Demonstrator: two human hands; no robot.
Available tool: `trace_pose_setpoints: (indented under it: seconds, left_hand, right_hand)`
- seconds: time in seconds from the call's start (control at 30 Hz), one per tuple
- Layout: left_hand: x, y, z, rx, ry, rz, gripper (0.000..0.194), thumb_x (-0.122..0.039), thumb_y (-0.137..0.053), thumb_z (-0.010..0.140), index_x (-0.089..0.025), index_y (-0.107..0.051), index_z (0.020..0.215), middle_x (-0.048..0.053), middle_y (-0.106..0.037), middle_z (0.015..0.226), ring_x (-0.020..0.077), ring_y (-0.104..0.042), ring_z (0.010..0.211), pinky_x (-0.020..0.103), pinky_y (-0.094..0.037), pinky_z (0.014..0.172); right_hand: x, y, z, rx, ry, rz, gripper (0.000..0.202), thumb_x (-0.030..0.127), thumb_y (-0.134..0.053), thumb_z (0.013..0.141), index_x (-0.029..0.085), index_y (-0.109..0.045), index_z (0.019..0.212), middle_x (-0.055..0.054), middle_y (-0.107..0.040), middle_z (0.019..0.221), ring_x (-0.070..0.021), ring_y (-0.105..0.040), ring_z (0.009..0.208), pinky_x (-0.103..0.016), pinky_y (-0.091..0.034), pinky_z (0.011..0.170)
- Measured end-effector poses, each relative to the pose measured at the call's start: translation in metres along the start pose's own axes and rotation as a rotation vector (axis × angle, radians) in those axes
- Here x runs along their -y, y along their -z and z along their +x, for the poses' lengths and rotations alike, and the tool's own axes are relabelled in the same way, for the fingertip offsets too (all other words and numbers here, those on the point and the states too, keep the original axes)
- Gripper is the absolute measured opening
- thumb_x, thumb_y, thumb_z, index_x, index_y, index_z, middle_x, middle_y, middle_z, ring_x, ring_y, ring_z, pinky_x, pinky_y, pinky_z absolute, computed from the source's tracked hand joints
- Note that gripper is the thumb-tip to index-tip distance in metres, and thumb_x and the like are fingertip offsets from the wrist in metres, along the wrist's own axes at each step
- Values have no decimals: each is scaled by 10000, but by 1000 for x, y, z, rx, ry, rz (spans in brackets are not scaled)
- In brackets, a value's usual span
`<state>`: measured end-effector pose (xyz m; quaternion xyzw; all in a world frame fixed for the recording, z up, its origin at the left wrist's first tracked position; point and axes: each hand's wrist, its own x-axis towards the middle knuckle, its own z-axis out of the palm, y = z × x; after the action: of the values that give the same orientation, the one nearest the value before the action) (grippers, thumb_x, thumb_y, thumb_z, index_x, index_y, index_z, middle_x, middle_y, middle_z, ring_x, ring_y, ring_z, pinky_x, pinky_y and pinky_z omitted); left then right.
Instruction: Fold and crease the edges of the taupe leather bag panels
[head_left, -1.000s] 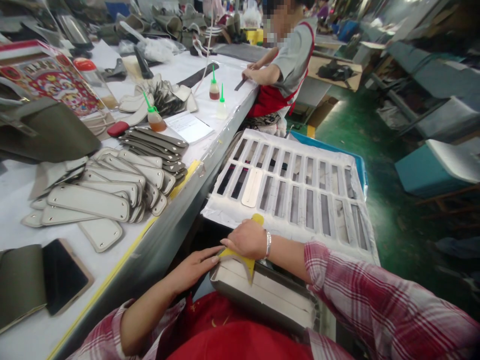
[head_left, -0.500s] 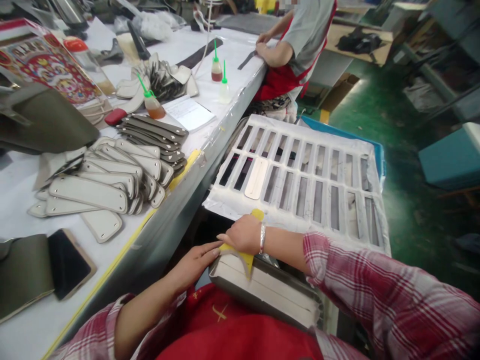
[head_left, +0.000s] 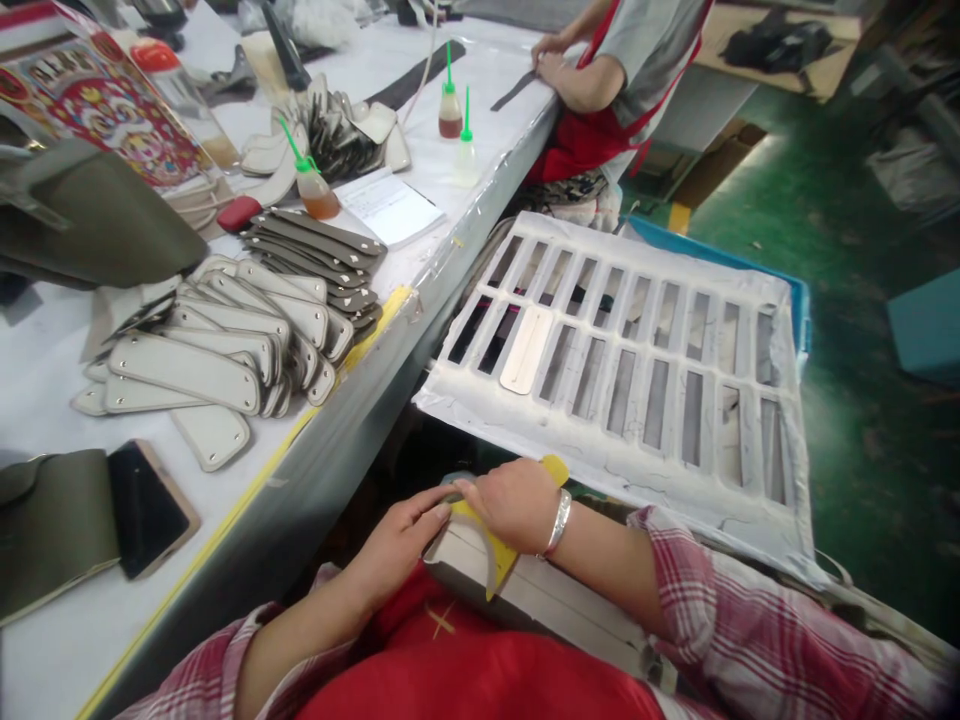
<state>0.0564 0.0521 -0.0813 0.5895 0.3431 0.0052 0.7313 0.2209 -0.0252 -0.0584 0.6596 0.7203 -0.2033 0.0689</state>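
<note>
A long block-shaped piece with a pale face and dark edges (head_left: pixel 551 592) lies across my lap, over the red apron (head_left: pixel 480 680). My right hand (head_left: pixel 517 503), with a silver bracelet at the wrist, is closed round a yellow tool (head_left: pixel 501 568) whose pointed tip rests over the pale face. At the left end of the piece, my left hand (head_left: pixel 405 540) has its fingers pressed together near the right fingertips; what they pinch is too small to name. Beyond the hands is a white slotted rack (head_left: pixel 480 395) with one pale strip (head_left: pixel 527 349) on it.
The white table (head_left: pixel 45 660) at left holds pale strips (head_left: pixel 187 370), dark strips (head_left: pixel 315 250), a phone (head_left: pixel 150 508), a notepad (head_left: pixel 390 205) and green-tipped bottles (head_left: pixel 315 190). A person's arm (head_left: pixel 592 85) rests at its far edge.
The table and rack have shifted in view as the camera moved. Both hands remain at the left end of the piece, and the yellow tool now sits a little lower in view.
</note>
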Motion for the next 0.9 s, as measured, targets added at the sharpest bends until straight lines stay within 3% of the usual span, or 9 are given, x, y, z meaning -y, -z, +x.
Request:
trace_pose_setpoints:
  seconds: [0.1,0.4,0.5,0.7,0.9]
  left_hand:
    - [0,1,2,16,11,9,411,-342,-479,827,-188,-522,1206,62,-573,1194,227,-539,1053,317,-398,902]
    - [-8,3,5,45,68,-43,442,-345,-517,799,-168,-521,1205,74,-584,1176,245,-476,1139,340,-391,921]
    - [-6,3,3,53,58,-54,420,-343,-511,806,-174,-536,1189,72,-585,1174,244,-479,1134,339,-386,920]
    - [7,0,4,72,56,-82,448,-338,-499,811,-191,-487,1234,63,-599,1149,219,-561,998,307,-424,833]
    - [0,0,5,107,46,-119,457,-336,-559,769,-177,-516,1195,70,-620,1099,202,-581,925,290,-424,790]
  right_hand:
    - [2,3,-2,16,-13,-3,369,306,-251,914,256,-523,1159,-76,-646,733,-240,-600,682,-308,-389,546]
    - [4,8,7,71,-177,81,634,467,-106,907,161,-655,817,-119,-636,697,-266,-609,695,-346,-441,546]
    - [8,9,3,84,-184,98,627,472,-111,907,165,-655,851,-127,-639,720,-270,-607,723,-357,-442,569]
    - [7,3,-4,110,-125,51,415,358,-227,908,232,-582,1083,-107,-651,784,-274,-610,725,-352,-440,552]
    - [13,8,-8,124,-231,-7,446,393,-241,904,202,-640,964,-115,-655,765,-273,-616,739,-341,-436,560]
